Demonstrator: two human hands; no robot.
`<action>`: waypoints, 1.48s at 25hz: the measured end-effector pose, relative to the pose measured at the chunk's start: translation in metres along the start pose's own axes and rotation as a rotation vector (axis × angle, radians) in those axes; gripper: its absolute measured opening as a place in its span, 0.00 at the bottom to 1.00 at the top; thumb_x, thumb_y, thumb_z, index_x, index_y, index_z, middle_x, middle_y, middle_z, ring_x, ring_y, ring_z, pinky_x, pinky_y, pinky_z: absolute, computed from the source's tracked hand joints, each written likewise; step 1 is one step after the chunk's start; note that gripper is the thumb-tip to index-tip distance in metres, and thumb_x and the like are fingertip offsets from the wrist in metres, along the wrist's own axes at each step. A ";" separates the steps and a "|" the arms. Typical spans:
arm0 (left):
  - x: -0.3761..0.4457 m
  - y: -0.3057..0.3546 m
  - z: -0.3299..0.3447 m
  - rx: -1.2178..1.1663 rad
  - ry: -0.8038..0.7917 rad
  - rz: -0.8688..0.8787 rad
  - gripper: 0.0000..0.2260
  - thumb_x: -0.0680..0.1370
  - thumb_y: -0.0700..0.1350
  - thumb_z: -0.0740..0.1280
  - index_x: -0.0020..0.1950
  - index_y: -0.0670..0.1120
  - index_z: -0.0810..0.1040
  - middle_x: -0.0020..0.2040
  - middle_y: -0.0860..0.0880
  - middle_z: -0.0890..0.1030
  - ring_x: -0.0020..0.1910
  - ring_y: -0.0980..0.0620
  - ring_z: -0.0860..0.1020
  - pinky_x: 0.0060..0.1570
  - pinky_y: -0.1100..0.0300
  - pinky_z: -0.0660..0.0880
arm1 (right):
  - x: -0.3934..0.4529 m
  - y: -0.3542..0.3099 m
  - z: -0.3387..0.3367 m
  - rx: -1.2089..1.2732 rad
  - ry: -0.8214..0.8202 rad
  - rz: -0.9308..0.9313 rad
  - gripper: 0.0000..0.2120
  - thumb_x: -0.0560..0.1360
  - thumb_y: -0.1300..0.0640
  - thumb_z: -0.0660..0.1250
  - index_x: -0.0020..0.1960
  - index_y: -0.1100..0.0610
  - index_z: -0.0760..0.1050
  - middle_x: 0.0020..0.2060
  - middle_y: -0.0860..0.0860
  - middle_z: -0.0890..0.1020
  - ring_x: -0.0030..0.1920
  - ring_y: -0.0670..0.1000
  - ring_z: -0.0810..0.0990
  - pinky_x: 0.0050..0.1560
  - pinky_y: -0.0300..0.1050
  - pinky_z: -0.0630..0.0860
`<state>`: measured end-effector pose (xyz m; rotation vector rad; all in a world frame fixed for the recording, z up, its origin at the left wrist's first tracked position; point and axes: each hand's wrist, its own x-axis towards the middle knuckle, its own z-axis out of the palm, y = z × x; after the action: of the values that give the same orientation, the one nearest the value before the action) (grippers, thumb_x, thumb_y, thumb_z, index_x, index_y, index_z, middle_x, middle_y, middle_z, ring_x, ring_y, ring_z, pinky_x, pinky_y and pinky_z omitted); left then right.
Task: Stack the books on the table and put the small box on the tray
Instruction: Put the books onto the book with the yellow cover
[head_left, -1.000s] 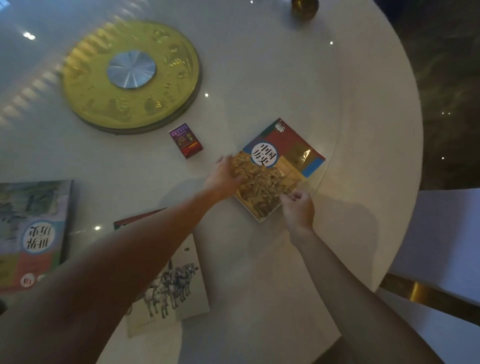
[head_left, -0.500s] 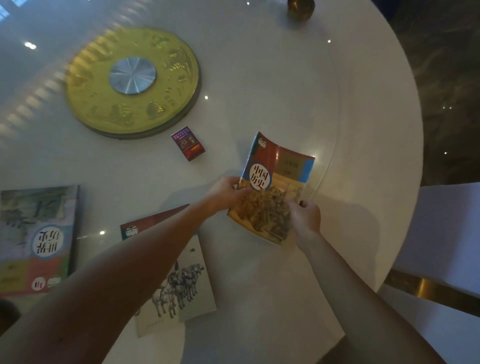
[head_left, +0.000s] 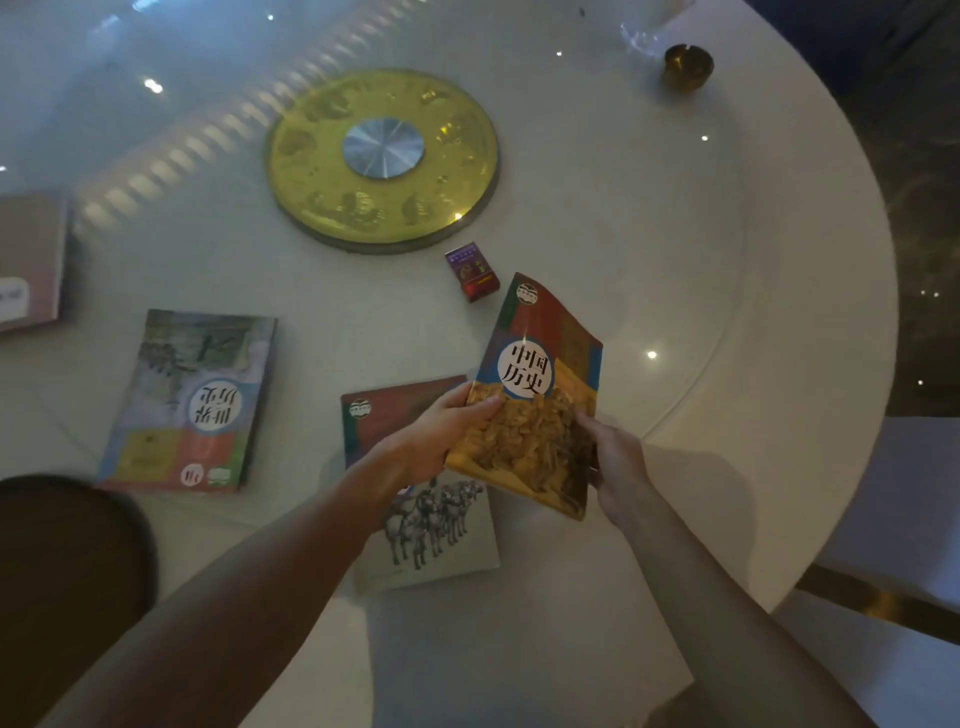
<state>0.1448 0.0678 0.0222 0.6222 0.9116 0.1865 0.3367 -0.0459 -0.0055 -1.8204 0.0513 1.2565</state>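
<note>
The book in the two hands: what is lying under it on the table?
Under the held book lies the horse-cover book, flat on the white table. Its left and lower parts show; its upper right corner is covered by the held book and the left hand.

Both bare forearms reach in from the bottom edge and converge toward the middle of the view. The left arm enters from 7 o'clock and runs toward 1 o'clock; the left hand (head_left: 441, 441) is closed on the left edge of a book (head_left: 540, 395), thumb lying across its cover, the other fingers hidden beneath. The right arm enters from 5 o'clock, heading toward 11 o'clock; the right hand (head_left: 615, 465) grips the book's lower right edge, wrist slightly bent, knuckles facing up.
</note>
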 end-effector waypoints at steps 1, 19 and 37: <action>-0.008 -0.007 -0.010 -0.005 0.027 0.020 0.15 0.83 0.41 0.64 0.70 0.44 0.74 0.62 0.37 0.83 0.61 0.36 0.82 0.53 0.43 0.82 | -0.007 0.002 0.007 -0.006 -0.019 -0.008 0.12 0.79 0.50 0.69 0.59 0.55 0.79 0.58 0.52 0.83 0.57 0.54 0.80 0.61 0.55 0.75; -0.094 -0.109 -0.110 0.684 0.778 0.094 0.06 0.79 0.46 0.68 0.52 0.45 0.76 0.44 0.49 0.79 0.45 0.49 0.80 0.42 0.54 0.77 | -0.045 0.067 0.085 -0.803 -0.052 -0.356 0.09 0.79 0.59 0.64 0.57 0.56 0.81 0.49 0.54 0.84 0.49 0.56 0.82 0.50 0.55 0.81; -0.105 -0.114 -0.141 0.780 0.693 0.066 0.12 0.76 0.50 0.72 0.57 0.50 0.76 0.45 0.47 0.83 0.43 0.50 0.83 0.44 0.52 0.82 | -0.058 0.072 0.106 -1.014 0.032 -0.422 0.22 0.78 0.54 0.65 0.72 0.56 0.72 0.65 0.56 0.77 0.62 0.57 0.78 0.61 0.56 0.79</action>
<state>-0.0415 -0.0076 -0.0361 1.3569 1.6571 0.0972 0.1970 -0.0412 -0.0159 -2.4860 -1.0688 0.9935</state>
